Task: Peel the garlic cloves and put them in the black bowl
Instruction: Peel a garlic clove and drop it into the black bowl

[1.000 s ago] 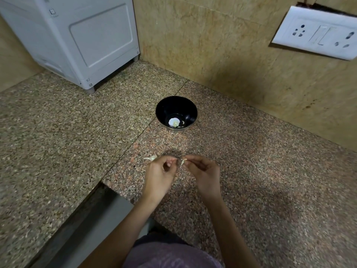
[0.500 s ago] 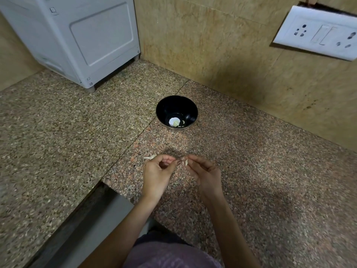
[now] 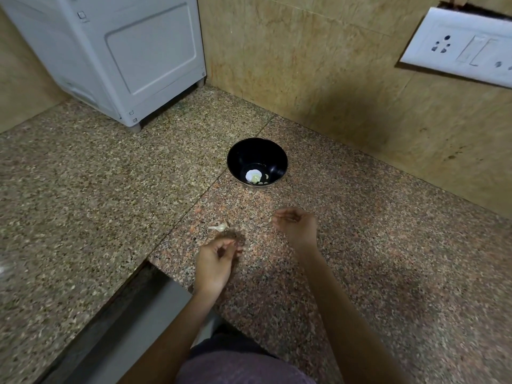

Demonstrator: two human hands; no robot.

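Surface (image 3: 393, 245): speckled granite, one slab joint running from the far edge toward the near edge. One white appliance (image 3: 130, 51) stands at the far left corner. One socket plate (image 3: 460, 48) is on the wall, upper right.

Black bowl (image 3: 243, 153): one, upright, toward the far edge, well apart from both hands. Inside it lie pale peeled cloves (image 3: 261, 180) beside a white round patch. I count two for certain, perhaps three; too small to settle.

Hands: two, apart from each other, both over the middle of the surface.
- Right hand (image 3: 297, 224): nearer the bowl, fingers curled in, a small pale piece (image 3: 270, 217) pinched at the fingertips. Judged to be the clove just stripped.
- Left hand (image 3: 217, 259): nearer the near edge, fingers curled toward the thumb; whether it holds skin I cannot tell.

Loose garlic clove (image 3: 220, 227): one, lying on the surface between the left hand and the bowl, its papery tail pointing left. It looks unpeeled.

Step in hand, as judged: carry the pinched piece to the bowl.
- Keep the pinch light but closed until over the bowl's mouth.
- Release low inside the rim so the piece does not bounce out.
- Shed any skin clear of the bowl
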